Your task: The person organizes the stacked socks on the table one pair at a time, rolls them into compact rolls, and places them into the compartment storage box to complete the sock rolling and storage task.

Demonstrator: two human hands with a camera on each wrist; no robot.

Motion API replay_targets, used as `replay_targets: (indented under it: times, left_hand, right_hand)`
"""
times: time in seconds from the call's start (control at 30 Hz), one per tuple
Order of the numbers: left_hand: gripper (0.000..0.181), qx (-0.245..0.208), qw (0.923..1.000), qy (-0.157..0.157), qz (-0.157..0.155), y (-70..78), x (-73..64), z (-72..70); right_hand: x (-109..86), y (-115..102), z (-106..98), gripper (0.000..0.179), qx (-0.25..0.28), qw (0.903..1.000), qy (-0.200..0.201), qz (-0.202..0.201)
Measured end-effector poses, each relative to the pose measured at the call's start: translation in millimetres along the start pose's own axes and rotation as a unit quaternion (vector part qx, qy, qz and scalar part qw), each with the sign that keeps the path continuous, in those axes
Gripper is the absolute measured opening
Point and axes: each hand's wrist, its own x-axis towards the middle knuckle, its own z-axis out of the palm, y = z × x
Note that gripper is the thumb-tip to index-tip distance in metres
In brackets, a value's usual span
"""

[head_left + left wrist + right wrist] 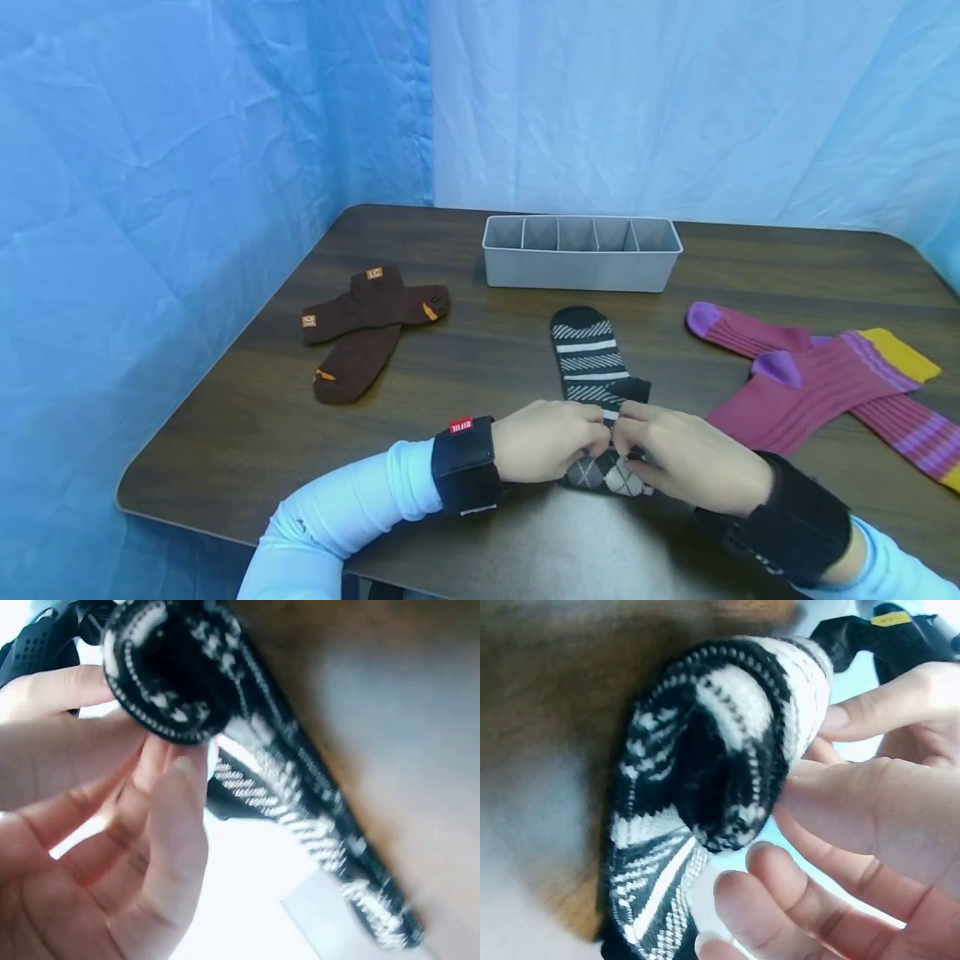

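Observation:
A black, grey and white patterned sock (588,350) lies lengthwise on the table, its toe pointing away from me. Its near end, which shows an argyle pattern, is folded back over itself. My left hand (547,442) pinches the left side of this fold, and my right hand (686,458) grips the right side. Seen from the left wrist, the folded sock end (244,682) makes a loop above the fingertips. From the right wrist, the rolled sock (776,697) curls round a dark hollow beside the thumb. Whether a second sock lies beneath cannot be told.
Behind the sock stands a grey box (577,271) with several compartments. Brown socks (367,321) lie crossed at the left. Pink, purple and yellow socks (817,379) overlap at the right. Blue curtains (675,108) hang behind the wooden table (247,433).

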Motion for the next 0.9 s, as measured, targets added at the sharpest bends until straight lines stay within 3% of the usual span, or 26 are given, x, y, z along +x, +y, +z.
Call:
replay_targets:
  times: [0.13, 0.3, 0.53, 0.7, 0.9]
  left_hand:
    - [0.013, 0.055, 0.9983, -0.004, 0.020, 4.2, -2.3, -1.9]
    - [0.027, 0.103, 0.9944, -0.018, 0.015, 9.2, -4.1, -3.9]
    - [0.035, 0.165, 0.9863, -0.004, -0.003, 14.4, -3.1, 1.0]
    - [0.019, 0.135, 0.9907, 0.014, -0.010, 11.0, -2.5, 0.3]
    - [0.016, 0.019, 0.9994, -0.010, -0.027, 1.4, -3.3, -5.0]
  right_hand:
    - [-0.5, -4, -2, 0.017, -0.006, 0.9999, -0.002, -0.012]
    - [-3.0, -9, -4, 0.016, -0.018, 0.9997, -0.017, 0.002]
    - [-0.7, -8, 1, 0.028, -0.037, 0.9992, -0.012, 0.012]
    - [0.7, -4, -1, 0.022, -0.026, 0.9995, -0.016, 0.005]
    - [3.2, 1, -1, 0.014, -0.014, 0.9996, -0.021, 0.013]
